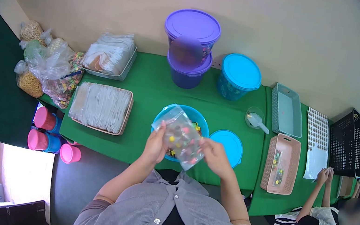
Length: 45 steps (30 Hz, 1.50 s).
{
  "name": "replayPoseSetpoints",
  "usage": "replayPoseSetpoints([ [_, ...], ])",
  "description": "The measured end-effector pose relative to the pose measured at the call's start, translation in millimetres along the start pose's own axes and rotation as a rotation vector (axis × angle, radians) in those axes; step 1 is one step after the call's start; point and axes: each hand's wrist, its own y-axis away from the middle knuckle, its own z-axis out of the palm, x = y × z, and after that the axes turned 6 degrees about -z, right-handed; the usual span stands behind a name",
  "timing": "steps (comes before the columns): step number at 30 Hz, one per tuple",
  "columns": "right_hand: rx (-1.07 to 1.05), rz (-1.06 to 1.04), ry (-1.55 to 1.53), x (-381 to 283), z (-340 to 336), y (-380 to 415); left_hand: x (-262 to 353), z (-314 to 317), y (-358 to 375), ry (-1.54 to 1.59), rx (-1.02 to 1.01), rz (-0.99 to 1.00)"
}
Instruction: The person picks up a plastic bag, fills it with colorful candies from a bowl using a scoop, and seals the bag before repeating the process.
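Near edge, middle of the green tabletop (146,88): you hold a clear plastic zip bag of coloured sweets (180,138) above the round blue plastic bowl (202,120).
Left hand (154,147): fingers closed on the bag's left side, thumb on its front.
Right hand (215,156): fingers pinched on the bag's lower right edge.
Bag: tilted, top corner toward the far left, clear of the tabletop.
Beside the bowl: a flat blue plastic lid (227,143) just to its right; a shallow tray of stacked clear bags (101,107) to its left.
Far edge: two stacked purple lidded tubs (190,48) and a blue lidded tub (239,77).
Open room: bare green cloth between the bowl and the tubs.
Right end: a pink slotted basket (281,164); another person's hands (324,175) at the near edge.
Writing: none you can read.
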Motion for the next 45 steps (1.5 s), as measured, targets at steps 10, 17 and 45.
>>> replayPoseSetpoints([
  [10,-0.116,0.244,-0.409,27.4,-21.3,-16.1,-19.2,3.1,1.4,0.14,-0.255,-0.47],
  [17,-0.09,0.296,-0.471,35.5,-0.9,-10.5,-21.6,2.4,-3.0,0.132,-0.105,-0.34],
  [45,1.193,0.996,0.412,344.8,-274.6,178.1,43.0,-236.7,-47.0,-0.92,0.813,0.436],
])
